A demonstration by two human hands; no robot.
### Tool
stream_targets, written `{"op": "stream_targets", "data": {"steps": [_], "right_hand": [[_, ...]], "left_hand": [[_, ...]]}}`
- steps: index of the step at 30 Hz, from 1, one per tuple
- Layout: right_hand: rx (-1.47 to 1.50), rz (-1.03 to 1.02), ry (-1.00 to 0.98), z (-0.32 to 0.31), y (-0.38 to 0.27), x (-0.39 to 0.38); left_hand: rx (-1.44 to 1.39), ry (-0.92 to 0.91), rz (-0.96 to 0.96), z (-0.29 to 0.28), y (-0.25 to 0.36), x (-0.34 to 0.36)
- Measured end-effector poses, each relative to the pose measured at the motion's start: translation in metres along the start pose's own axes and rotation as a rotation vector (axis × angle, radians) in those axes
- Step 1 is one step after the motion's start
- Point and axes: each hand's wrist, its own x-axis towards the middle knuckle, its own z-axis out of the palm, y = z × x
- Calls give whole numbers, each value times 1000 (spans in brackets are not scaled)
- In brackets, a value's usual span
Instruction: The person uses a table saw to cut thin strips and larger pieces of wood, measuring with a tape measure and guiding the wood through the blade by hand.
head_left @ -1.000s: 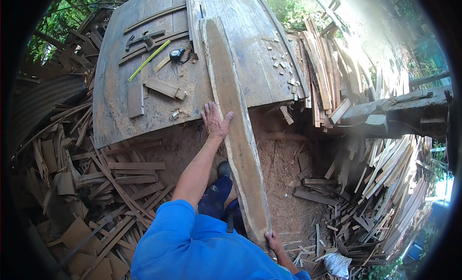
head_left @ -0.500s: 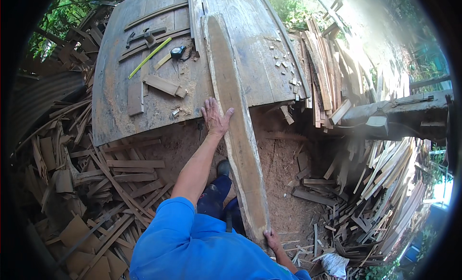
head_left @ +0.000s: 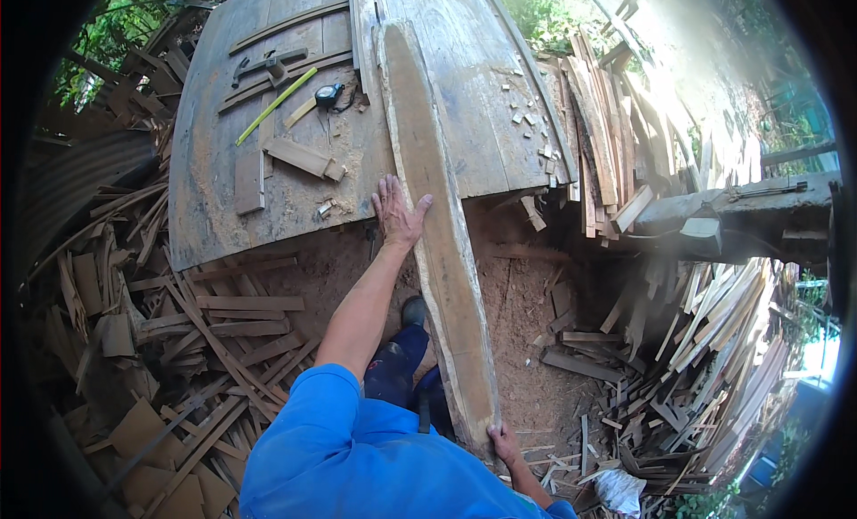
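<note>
A long rough-edged plank (head_left: 439,215) lies lengthwise over the front edge of a wooden table (head_left: 303,198), its near end reaching back beside my body. My left hand (head_left: 402,214) is open, fingers spread, the palm at the table's front edge and the thumb over the plank's left edge. Down at the near end, my right hand (head_left: 506,443) is closed round the plank's right corner; part of its grip is hidden under the wood. At the far end, the plank lies alongside a straight wooden strip (head_left: 357,37) and near a thin dark upright piece (head_left: 377,10).
On the table's left lie a hammer (head_left: 272,68), a yellow folding rule or strip (head_left: 277,106), a tape measure (head_left: 328,95) and wood blocks (head_left: 303,157). Small offcuts (head_left: 529,119) dot its right side. Scrap wood (head_left: 241,340) heaps up left and right. A beam (head_left: 741,211) juts in at right.
Almost nothing differs. The plank's far end sits very slightly farther forward, and both hands keep their places on it.
</note>
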Motion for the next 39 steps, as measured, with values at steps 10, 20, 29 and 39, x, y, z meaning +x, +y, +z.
{"op": "stream_targets", "data": {"steps": [10, 20, 29, 39], "right_hand": [[-21, -46, 18, 1, -17, 3], [10, 19, -15, 2, -22, 10], [-4, 38, -13, 2, -30, 13], [5, 29, -7, 5, -43, 20]], "left_hand": [[-12, 18, 21, 4, -4, 10], [-1, -20, 8, 1, -2, 21], [24, -29, 37, 2, -12, 24], [-27, -55, 101, -4, -21, 28]]}}
